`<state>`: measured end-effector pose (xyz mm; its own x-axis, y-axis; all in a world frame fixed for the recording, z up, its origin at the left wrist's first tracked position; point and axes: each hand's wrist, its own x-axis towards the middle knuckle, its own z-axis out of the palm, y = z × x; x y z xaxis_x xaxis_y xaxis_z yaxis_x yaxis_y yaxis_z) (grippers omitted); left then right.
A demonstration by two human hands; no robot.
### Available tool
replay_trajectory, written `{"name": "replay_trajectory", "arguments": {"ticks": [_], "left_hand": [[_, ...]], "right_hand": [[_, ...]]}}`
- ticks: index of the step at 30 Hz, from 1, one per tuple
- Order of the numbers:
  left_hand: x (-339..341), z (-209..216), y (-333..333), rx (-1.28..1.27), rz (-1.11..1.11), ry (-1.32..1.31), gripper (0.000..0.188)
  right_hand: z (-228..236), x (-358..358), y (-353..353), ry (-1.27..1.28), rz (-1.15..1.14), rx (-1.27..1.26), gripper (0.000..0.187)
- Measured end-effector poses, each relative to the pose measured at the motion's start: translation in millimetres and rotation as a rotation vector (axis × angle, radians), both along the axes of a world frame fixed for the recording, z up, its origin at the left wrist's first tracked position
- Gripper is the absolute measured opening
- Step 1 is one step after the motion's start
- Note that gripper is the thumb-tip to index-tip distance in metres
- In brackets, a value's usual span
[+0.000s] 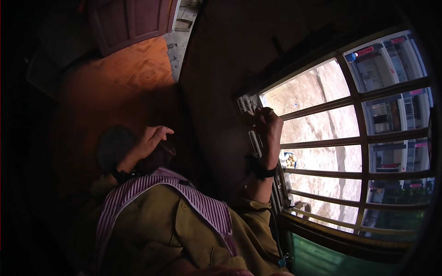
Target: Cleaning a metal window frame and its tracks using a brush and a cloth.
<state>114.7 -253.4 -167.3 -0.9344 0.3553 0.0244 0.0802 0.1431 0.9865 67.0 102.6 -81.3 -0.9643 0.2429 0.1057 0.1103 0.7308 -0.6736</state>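
Observation:
My left hand (153, 139) is raised in front of my body, its fingers curled and held together, with nothing seen in them. Below and beside it are a grey, round, flat shape (114, 148) and a dark rounded form, both too dim to name. My right hand (269, 124) is up at the window sill (254, 140), close to the barred window (317, 142). Its fingers are bent into a pinch, and shadow hides anything between them. Dark bands circle both wrists. A striped apron (161, 179) covers part of my olive shirt.
Bars of the window stand right of my right hand, with bright ground and a building (391, 110) outside. A blue-rimmed container (290, 160) shows through the bars. A brown door (131, 23) stands over orange patterned floor (138, 62). A dark wall (216, 83) rises between.

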Motion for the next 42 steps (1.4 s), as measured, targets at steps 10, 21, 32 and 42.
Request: {"name": "replay_trajectory", "arguments": {"ticks": [10, 21, 32, 42], "left_hand": [[-3, 0, 11, -0.03, -0.072, 0.003, 0.052], [-2, 1, 6, 0.02, -0.019, -0.01, 0.05], [-8, 3, 11, -0.004, -0.063, 0.017, 0.05], [-15, 8, 20, -0.007, -0.106, 0.053, 0.05]], "right_hand": [[19, 0, -22, 0.439, -0.142, -0.052, 0.019], [24, 13, -24, 0.339, -0.172, -0.046, 0.017], [4, -1, 3, 0.452, -0.2, 0.028, 0.017], [-14, -28, 17, 0.469, -0.047, 0.139, 0.015]]}}
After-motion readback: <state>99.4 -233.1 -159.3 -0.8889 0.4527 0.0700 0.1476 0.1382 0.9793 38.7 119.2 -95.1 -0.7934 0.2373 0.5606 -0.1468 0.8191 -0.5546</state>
